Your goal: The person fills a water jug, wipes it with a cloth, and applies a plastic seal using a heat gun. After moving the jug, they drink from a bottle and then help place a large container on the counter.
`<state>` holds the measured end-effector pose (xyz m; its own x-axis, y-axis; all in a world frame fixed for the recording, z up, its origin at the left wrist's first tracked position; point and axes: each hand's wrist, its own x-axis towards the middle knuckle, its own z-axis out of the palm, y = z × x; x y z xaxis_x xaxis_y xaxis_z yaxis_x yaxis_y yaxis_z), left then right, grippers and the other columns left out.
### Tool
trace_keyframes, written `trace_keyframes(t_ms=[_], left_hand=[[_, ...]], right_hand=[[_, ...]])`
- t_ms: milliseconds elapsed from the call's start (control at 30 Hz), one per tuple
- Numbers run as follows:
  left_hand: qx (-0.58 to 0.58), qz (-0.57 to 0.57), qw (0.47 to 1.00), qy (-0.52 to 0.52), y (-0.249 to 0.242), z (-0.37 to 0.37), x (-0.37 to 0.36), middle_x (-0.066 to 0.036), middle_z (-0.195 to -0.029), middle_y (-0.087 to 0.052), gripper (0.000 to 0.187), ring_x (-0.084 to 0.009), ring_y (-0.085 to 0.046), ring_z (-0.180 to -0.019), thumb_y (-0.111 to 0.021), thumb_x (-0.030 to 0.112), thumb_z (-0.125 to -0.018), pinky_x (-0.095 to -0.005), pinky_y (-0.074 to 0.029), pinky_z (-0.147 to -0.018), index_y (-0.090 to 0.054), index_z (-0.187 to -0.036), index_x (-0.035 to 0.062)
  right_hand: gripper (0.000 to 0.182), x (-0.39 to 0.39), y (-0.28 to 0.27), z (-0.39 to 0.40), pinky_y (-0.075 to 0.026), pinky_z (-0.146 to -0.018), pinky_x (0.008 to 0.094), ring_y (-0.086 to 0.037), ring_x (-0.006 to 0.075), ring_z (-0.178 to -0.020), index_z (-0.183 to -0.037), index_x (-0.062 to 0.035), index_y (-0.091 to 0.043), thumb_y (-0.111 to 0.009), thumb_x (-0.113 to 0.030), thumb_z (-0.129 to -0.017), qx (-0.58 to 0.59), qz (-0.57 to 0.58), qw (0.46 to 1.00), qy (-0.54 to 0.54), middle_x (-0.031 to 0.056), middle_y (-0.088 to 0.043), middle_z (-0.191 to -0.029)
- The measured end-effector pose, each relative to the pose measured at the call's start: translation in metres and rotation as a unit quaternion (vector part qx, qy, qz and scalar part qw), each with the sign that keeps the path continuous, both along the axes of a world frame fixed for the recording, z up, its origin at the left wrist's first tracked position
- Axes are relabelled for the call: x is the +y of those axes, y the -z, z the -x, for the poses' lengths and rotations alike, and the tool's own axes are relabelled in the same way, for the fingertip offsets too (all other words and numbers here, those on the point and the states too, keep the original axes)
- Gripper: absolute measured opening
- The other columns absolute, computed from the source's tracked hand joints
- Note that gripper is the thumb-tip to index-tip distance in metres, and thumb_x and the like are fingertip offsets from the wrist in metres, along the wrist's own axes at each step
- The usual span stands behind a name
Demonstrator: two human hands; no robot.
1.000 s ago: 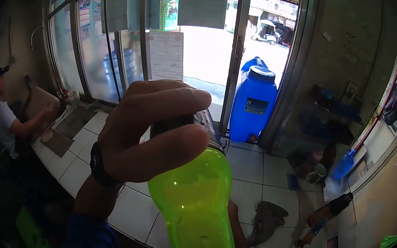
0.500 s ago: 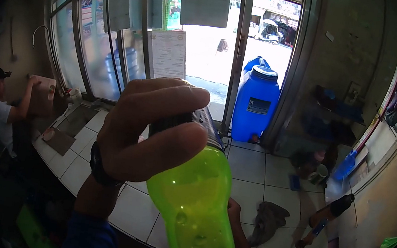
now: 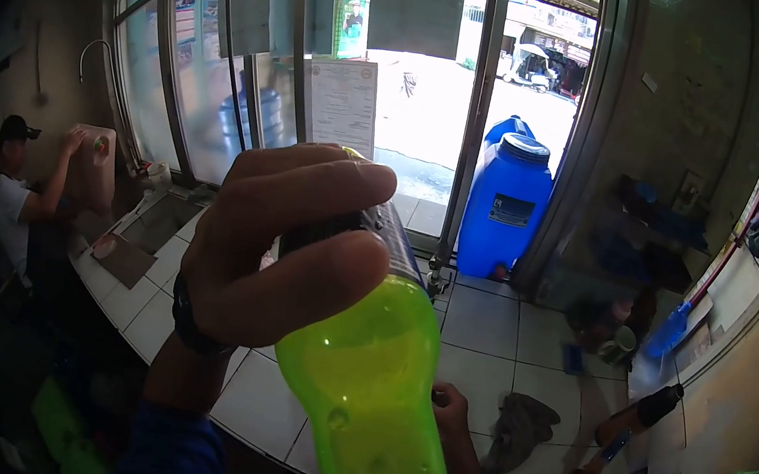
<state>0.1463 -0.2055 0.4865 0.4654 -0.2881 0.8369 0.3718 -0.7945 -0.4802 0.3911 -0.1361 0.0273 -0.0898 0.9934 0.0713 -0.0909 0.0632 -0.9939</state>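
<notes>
Close to the camera, my left hand [image 3: 286, 254] is closed around the dark neck end of a translucent yellow-green bottle [image 3: 362, 369]. The bottle leans, its body running down to the lower edge of the view. Drops or bubbles show on its wall. A dark band [image 3: 197, 314] circles my left wrist. Behind the bottle, lower down, my right hand [image 3: 450, 409] is partly hidden; its visible fingers are curled, and whatever they may hold cannot be seen. To its right, a crumpled grey cloth [image 3: 522, 428] lies on the white tiled counter [image 3: 483, 323].
A corded tool [image 3: 633, 419] resembling a heat gun lies right of the cloth. A tall blue water container [image 3: 503, 205] stands by the window opening. At left, a person [image 3: 15, 199] holds a pinkish container [image 3: 93, 166] near a sink [image 3: 161, 223].
The whole scene has shifted slightly right and down in the view as the camera turned. My left hand keeps its hold on the bottle, which stays almost in place in the view.
</notes>
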Motion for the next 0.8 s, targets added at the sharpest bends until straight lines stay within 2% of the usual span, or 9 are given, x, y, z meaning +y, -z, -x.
trace_keyframes(t_ms=[167,300,400,533,700,800], left_hand=[[-0.002,-0.002,1.000,-0.018,0.002,0.011,-0.007,-0.022,-0.119,-0.055,0.045,-0.0294,-0.059,-0.102,-0.068,0.002,-0.081,-0.0348,-0.056,-0.076,-0.054,-0.123,0.0083],[0.007,0.005,1.000,-0.025,0.001,0.019,-0.011,-0.022,-0.120,-0.055,0.044,-0.0303,-0.057,-0.106,-0.069,0.003,-0.081,-0.0356,-0.056,-0.079,-0.055,-0.122,0.0092],[0.020,-0.004,0.999,-0.029,-0.002,0.027,-0.011,-0.022,-0.120,-0.055,0.044,-0.0308,-0.056,-0.107,-0.069,0.003,-0.081,-0.0361,-0.056,-0.081,-0.055,-0.122,0.0097],[0.023,-0.013,0.999,-0.035,-0.002,0.026,-0.016,-0.022,-0.120,-0.055,0.044,-0.0308,-0.057,-0.106,-0.068,0.002,-0.081,-0.0363,-0.056,-0.080,-0.055,-0.122,0.0098],[-0.001,0.014,0.999,-0.041,0.000,0.022,-0.022,-0.021,-0.120,-0.055,0.043,-0.0307,-0.057,-0.106,-0.068,0.002,-0.081,-0.0364,-0.056,-0.081,-0.055,-0.121,0.0098],[-0.002,0.015,0.999,-0.036,0.002,0.023,-0.019,-0.021,-0.120,-0.055,0.043,-0.0306,-0.057,-0.106,-0.068,0.003,-0.081,-0.0366,-0.056,-0.082,-0.055,-0.121,0.0097]], right_hand=[[0.028,-0.003,-0.004,-0.005,-0.052,-0.060,0.0250,-0.064,0.0112,-0.066,-0.101,-0.0021,-0.065,-0.074,-0.005,-0.074,0.001,-0.033,0.999,0.001,0.0064,-0.067,-0.078],[0.032,-0.004,-0.011,-0.003,-0.052,-0.061,0.0249,-0.064,0.0115,-0.067,-0.106,-0.0015,-0.065,-0.071,-0.005,-0.075,-0.018,0.011,1.000,-0.002,0.0070,-0.068,-0.082],[0.036,0.000,0.000,-0.001,-0.052,-0.062,0.0248,-0.064,0.0110,-0.067,-0.110,-0.0025,-0.065,-0.071,-0.006,-0.075,-0.036,-0.026,0.999,-0.007,0.0064,-0.069,-0.083],[0.037,0.001,-0.002,-0.007,-0.052,-0.062,0.0251,-0.063,0.0104,-0.066,-0.111,-0.0040,-0.065,-0.070,-0.004,-0.074,-0.097,-0.029,0.995,-0.020,0.0049,-0.068,-0.081],[0.040,-0.003,-0.009,-0.007,-0.052,-0.061,0.0252,-0.062,0.0105,-0.065,-0.112,-0.0054,-0.064,-0.069,-0.002,-0.073,-0.103,-0.017,0.994,-0.012,0.0043,-0.067,-0.079],[0.042,-0.006,-0.016,-0.005,-0.052,-0.061,0.0255,-0.062,0.0113,-0.065,-0.114,-0.0051,-0.063,-0.070,-0.001,-0.072,-0.057,-0.007,0.998,0.004,0.0046,-0.066,-0.077]])
